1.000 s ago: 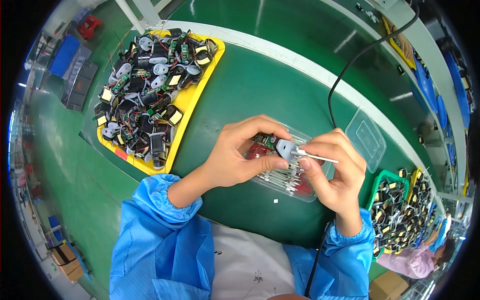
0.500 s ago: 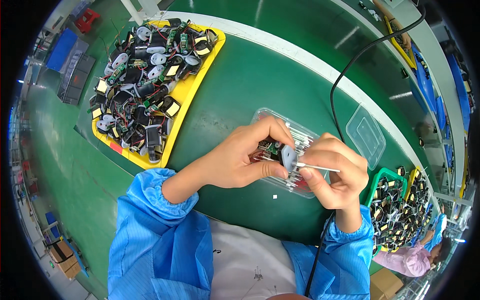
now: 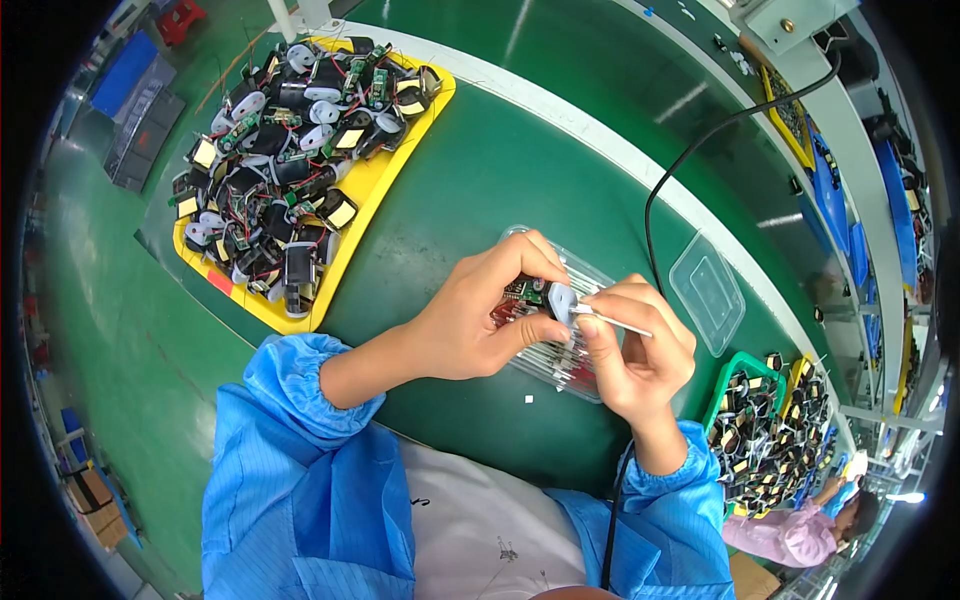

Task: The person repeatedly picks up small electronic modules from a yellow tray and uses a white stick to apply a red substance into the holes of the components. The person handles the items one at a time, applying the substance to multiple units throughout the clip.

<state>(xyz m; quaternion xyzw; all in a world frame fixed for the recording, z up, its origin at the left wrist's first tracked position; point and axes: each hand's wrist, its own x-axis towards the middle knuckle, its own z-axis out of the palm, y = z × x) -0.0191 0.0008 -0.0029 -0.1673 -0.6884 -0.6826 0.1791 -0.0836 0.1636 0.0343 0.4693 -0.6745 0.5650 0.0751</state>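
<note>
Between the thumb and fingers of my left hand (image 3: 480, 310) is a small motor assembly with a black body, a green circuit board and a pale grey plastic cap (image 3: 561, 301). My right hand (image 3: 645, 350) pinches a thin whitish rod (image 3: 622, 323) with a thicker end. That end is at the cap's face; whether it sits inside the cap or only touches it, I cannot tell. Under both hands lies a clear plastic box (image 3: 540, 372) with several similar rods and some red pieces, partly hidden by my fingers.
At the left, a yellow tray (image 3: 375, 205) is heaped with motor assemblies and wires. A clear lid (image 3: 707, 293) and a black cable (image 3: 655, 205) lie to the right. Beyond them stands a green-rimmed tray (image 3: 722, 385) full of assemblies. A person in pink (image 3: 790, 535) is at lower right.
The whole view has shifted slightly. The cap in my left hand has turned a little more toward view, and the rod's thick end has moved closer in against it.
</note>
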